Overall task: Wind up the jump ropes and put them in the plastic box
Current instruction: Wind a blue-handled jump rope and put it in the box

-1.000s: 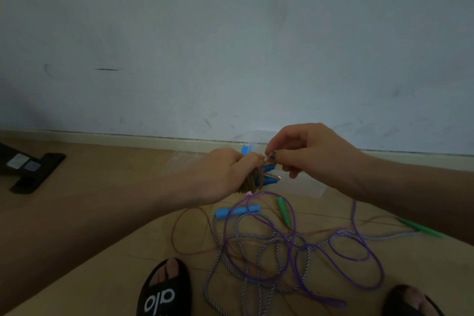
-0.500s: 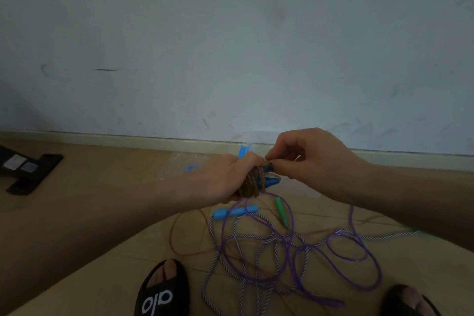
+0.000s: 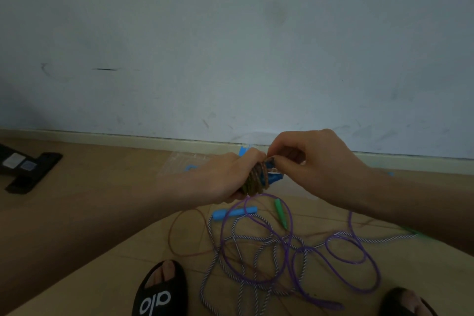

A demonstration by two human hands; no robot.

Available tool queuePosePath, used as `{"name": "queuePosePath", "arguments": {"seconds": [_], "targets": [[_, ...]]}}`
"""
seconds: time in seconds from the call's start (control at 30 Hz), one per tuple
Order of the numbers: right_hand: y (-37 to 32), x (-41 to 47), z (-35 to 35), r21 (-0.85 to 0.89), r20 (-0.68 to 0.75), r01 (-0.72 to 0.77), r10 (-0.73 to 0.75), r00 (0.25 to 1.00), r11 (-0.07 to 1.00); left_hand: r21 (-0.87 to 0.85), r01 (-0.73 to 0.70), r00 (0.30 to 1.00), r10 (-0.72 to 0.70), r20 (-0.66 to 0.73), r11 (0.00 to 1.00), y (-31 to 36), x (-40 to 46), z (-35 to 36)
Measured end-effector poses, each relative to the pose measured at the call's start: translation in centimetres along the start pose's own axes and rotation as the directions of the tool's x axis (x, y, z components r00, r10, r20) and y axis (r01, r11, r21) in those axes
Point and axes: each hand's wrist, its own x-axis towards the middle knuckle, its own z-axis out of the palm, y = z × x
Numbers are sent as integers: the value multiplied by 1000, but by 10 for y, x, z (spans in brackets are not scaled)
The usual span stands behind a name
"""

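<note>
At the far left, a black device with pale labels is lying on the wooden floor near the baseboard. Moving right, your left hand is gripping a brown jump rope wound into a tight bundle around its blue handles, fingers curled round the coil and holding it above the floor. Behind that hand, a clear plastic box with blue clips is sitting on the floor against the wall; it is faint and largely hidden, so you cannot tell what is inside it.

Just to the right, your right hand is pinching the end of the brown rope at the top of the bundle, thumb and fingertips closed on it and touching the left hand's fingers.

Below both hands, the loose ropes are lying tangled on the floor: a thin brown strand at the left, a blue handle, a striped white rope, a purple rope looping through it, and a green handle. The striped rope is running right towards a second green handle partly hidden under your right forearm.

At the bottom, your feet are standing in black slides, one on either side of the tangle.
</note>
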Motion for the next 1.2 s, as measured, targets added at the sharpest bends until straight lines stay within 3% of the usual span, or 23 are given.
{"name": "queuePosePath", "arguments": {"seconds": [0.13,0.27,0.73,0.97,1.2], "targets": [[0,1,0,27,6,-11,11,1000,1000,-164,153,988,-148,43,974,3,-2,2],[-2,2,0,43,19,-18,17,1000,999,-350,203,974,-153,165,915,-4,6,7],[-1,5,-2,120,37,-88,84,996,989,-398,95,995,-95,19,912,-6,14,7],[-2,0,-1,91,-52,-4,9,999,996,-462,147,982,-73,174,875,-13,15,6],[-6,2,-3,265,-26,-60,70,997,962,-431,155,984,-101,147,889,-19,19,5]]}}
